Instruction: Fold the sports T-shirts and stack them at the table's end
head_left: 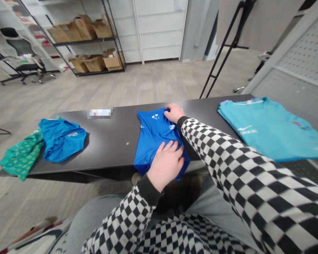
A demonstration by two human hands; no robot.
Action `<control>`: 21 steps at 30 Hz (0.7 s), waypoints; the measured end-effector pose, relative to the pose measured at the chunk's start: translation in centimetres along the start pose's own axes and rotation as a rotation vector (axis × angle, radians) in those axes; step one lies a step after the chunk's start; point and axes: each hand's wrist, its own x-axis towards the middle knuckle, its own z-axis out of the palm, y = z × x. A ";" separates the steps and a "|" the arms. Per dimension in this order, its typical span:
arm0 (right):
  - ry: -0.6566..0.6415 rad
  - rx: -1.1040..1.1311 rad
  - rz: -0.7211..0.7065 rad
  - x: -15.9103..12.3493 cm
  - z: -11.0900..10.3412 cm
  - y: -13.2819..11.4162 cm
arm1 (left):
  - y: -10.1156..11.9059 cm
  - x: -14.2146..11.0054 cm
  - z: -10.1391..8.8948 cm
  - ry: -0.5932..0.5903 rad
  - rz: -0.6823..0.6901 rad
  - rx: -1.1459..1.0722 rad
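A royal-blue sports shirt (152, 137) with small white and light-blue prints lies in front of me on the dark table, its near end hanging over the front edge. My left hand (167, 162) rests palm down on its lower part, fingers outstretched and slightly apart. At the shirt's far right corner, my right hand (174, 113) has its thumb and fingers curled together on the fabric. Its fingertips partly cover that corner. Both forearms wear black-and-white checkered sleeves, and the right one passes over the table to the right of the shirt.
Folded turquoise shirts (270, 130) form a pile at the table's right end. On the left lie a crumpled blue garment (63, 139) and a green patterned one (23, 155). A blurred white item (100, 113) sits near the far edge of the table (111, 141). Shelves with cardboard boxes (84, 28) stand behind.
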 end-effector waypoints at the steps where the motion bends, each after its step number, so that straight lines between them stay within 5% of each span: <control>1: 0.002 0.005 -0.001 0.0 0.0 0.0 | -0.2 -0.6 -0.6 -0.029 0.015 -0.003; 5: 0.014 0.007 -0.003 -0.1 0.2 0.0 | -4.1 -1.3 -4.4 0.064 -0.015 -0.111; 9: 0.009 -0.012 -0.004 -0.2 0.1 -0.2 | -11.5 2.1 -7.0 0.302 -0.170 -0.126; 15: 0.011 -0.028 -0.011 -0.4 -0.3 -0.4 | -20.6 8.2 -5.9 0.110 -0.269 0.129; 21: 0.027 -0.038 -0.044 -0.4 0.1 0.3 | -24.7 9.1 -5.4 0.148 -0.424 0.034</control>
